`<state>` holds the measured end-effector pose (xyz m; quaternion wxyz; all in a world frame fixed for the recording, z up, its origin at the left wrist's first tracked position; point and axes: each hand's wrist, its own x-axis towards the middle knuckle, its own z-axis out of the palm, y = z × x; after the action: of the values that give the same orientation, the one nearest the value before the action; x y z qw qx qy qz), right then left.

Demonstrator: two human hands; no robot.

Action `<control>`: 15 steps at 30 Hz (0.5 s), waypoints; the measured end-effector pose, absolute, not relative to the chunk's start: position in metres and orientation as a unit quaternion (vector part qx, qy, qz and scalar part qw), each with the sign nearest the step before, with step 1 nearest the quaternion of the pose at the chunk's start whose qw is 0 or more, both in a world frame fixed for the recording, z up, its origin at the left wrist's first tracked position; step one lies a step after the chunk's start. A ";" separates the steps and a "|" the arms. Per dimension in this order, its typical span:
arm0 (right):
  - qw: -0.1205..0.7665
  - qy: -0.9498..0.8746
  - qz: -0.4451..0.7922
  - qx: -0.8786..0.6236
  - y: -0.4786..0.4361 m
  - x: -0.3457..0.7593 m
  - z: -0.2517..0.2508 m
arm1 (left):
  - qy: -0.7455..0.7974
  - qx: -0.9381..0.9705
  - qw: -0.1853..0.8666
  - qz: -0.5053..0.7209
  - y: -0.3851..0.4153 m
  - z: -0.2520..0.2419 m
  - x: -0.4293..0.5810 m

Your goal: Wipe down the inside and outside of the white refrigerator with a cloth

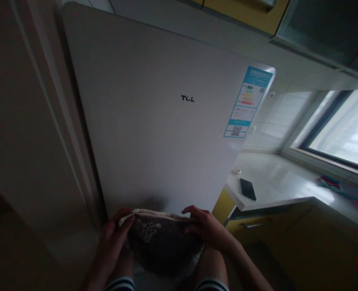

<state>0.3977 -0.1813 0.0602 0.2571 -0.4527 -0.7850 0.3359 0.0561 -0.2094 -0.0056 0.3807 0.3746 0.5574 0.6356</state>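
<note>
A dark grey cloth with a pale edge and a light pattern hangs in front of my knees, at the bottom centre. My left hand grips its left corner between thumb and fingers. At the other end, my right hand has the cloth's upper edge between thumb and fingers. The pale edge runs between both hands, and the lower part sags in a dark curve. Just beyond the cloth is the white door of a TCL fridge.
Right of the fridge, a white counter bears a black phone, a small white item and colourful cloth. Yellow drawers lie below it. A window is at the right, with cupboards overhead.
</note>
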 end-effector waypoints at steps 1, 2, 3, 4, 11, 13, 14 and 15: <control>0.247 -0.789 0.358 -0.435 -0.181 0.401 0.064 | 0.549 0.357 0.397 0.643 -0.211 -0.004 0.058; 0.239 -0.791 0.377 -0.419 -0.181 0.404 0.067 | 0.541 0.341 0.411 0.650 -0.213 -0.002 0.059; 0.234 -0.790 0.391 -0.411 -0.181 0.408 0.069 | 0.533 0.330 0.419 0.658 -0.215 -0.001 0.059; 0.231 -0.787 0.399 -0.411 -0.181 0.412 0.069 | 0.528 0.322 0.417 0.666 -0.216 0.001 0.058; 0.249 -0.813 0.333 -0.408 -0.184 0.425 0.078 | 0.557 0.341 0.337 0.678 -0.223 0.007 0.044; 0.269 -0.821 0.314 -0.394 -0.187 0.424 0.085 | 0.549 0.352 0.362 0.667 -0.225 0.008 0.043; 0.277 -0.823 0.311 -0.386 -0.188 0.423 0.089 | 0.544 0.353 0.383 0.659 -0.227 0.009 0.043; 0.280 -0.826 0.309 -0.380 -0.189 0.422 0.092 | 0.541 0.350 0.401 0.651 -0.227 0.009 0.042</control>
<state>0.4225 -0.1894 0.0916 0.2795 -0.3798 -0.8257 0.3094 0.0424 -0.2275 0.0093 0.4013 0.3498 0.5411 0.6510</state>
